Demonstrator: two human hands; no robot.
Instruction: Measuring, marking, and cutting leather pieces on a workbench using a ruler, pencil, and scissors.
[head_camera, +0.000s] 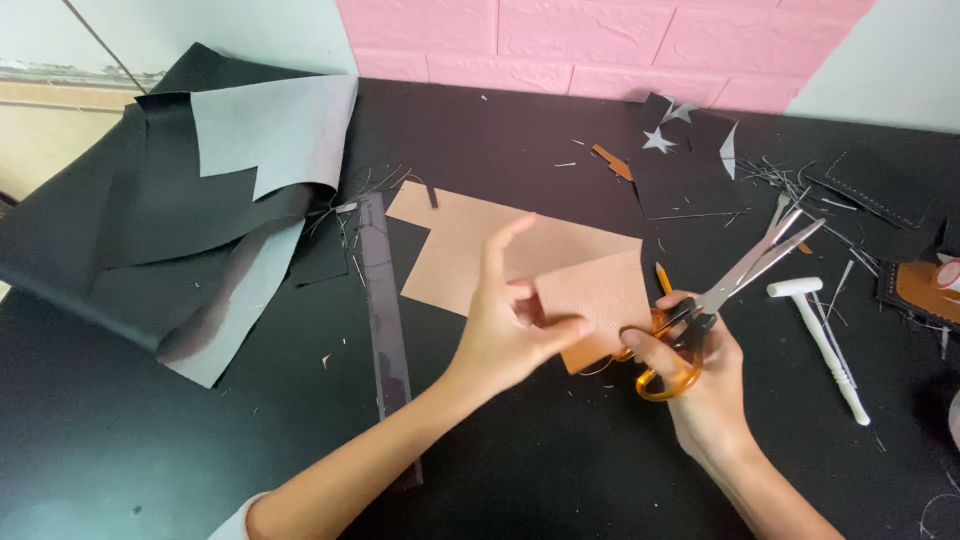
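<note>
Standing over the black worktable (120, 440), you can see the person's left hand (510, 325) pinching a small tan leather piece (600, 300) between thumb and fingers, the index finger sticking up free. That piece is lifted off the table near the middle of the view, just in front of a larger tan leather sheet (470, 240) lying flat behind it. The right hand (700, 375) is clamped around the orange handles of a pair of scissors (735, 275), thumb and fingers through the loops; the steel blades point up and to the right, away from the leather, and look nearly closed. The handle end sits right at the tan piece's lower right edge.

A dark ruler (385, 320) lies along the table to the left of the hands. Farther left, a big sheet of black leather with a grey underside (230, 190) is folded over itself. To the right, a white T-handled tool (825, 335) rests on the table, well apart from the scissors. Black offcuts with star-shaped cutouts (680, 150) lie near the pink brick-pattern wall (600, 40), and thin trimmings are scattered around. A brown-and-black stitched piece (920, 290) sits at the right edge.
</note>
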